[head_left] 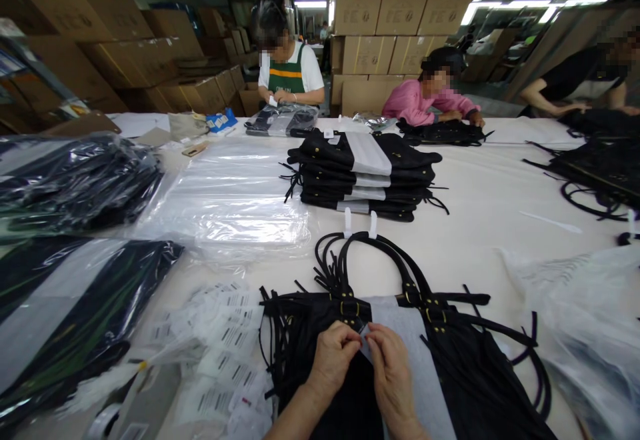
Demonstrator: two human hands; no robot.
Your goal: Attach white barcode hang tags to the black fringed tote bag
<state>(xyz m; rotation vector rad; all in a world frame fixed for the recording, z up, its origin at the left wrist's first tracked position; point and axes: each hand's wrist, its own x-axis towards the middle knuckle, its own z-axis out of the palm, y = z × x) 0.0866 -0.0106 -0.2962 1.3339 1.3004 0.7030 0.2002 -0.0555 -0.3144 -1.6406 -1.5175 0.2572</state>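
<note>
A black handbag [320, 367] with tassels, brass-coloured buckles and raised handles lies flat in front of me. A pale paper strip [405, 333] wraps around its middle, and white wraps [373, 225] sit at the top of the handles. My left hand [336, 353] is closed in a pinch over the bag, just below the left buckle. Right beside it, my right hand [389, 373] pinches too, its fingertips almost meeting the left ones. Between the fingertips is something small, dark and pale, too hidden to name.
Folded black bags [365, 167] are stacked ahead; clear plastic bags [240, 193] lie left of them. Printed labels [225, 360] are spread at my left, near plastic-wrapped bags [75, 307]. Crumpled plastic [590, 320] lies right. Several people work across the white table [480, 207].
</note>
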